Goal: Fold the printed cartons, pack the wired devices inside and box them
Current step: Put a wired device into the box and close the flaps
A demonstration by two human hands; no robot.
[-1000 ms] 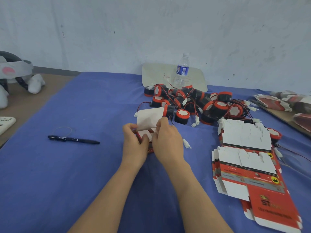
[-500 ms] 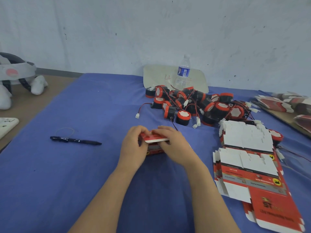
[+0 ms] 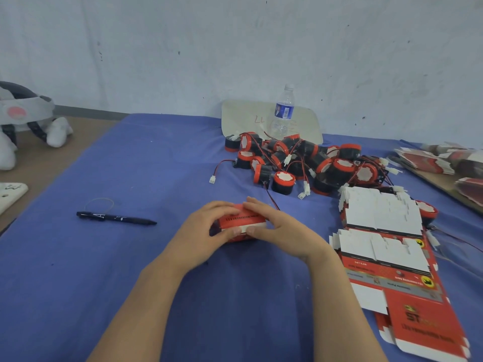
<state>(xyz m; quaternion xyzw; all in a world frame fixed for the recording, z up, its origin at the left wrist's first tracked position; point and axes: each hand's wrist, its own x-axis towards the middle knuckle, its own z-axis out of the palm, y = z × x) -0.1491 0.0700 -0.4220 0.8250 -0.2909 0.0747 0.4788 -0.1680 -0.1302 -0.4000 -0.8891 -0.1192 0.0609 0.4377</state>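
The carton [image 3: 241, 222], red with a white strip along its front, sat near the middle of the worktop [image 3: 125, 288], clasped from both sides. The left hand [image 3: 201, 231] and the right hand [image 3: 283, 227] each curled their fingers over its top, while both thumbs pressed on the white front flap. Judging by this, the step in hand was closing the flap. To do it well, the thumbs should push the tuck evenly along its whole width while the fingers brace the top, so the walls stay square and the card does not crease. A red-and-black wire [image 3: 270, 199] ran down to just behind the right fingers; whether it came from inside the carton could not be told, but it should be clear of the seam before tucking. Toward the far edge lay the heap of wired devices [image 3: 300, 163], with a water bottle [image 3: 283, 111] behind it. Flat cartons [image 3: 384, 246] were stacked along the right edge, close to the right forearm, which might brush them. A pen [image 3: 115, 218] lay well apart on the left, hindering nothing.
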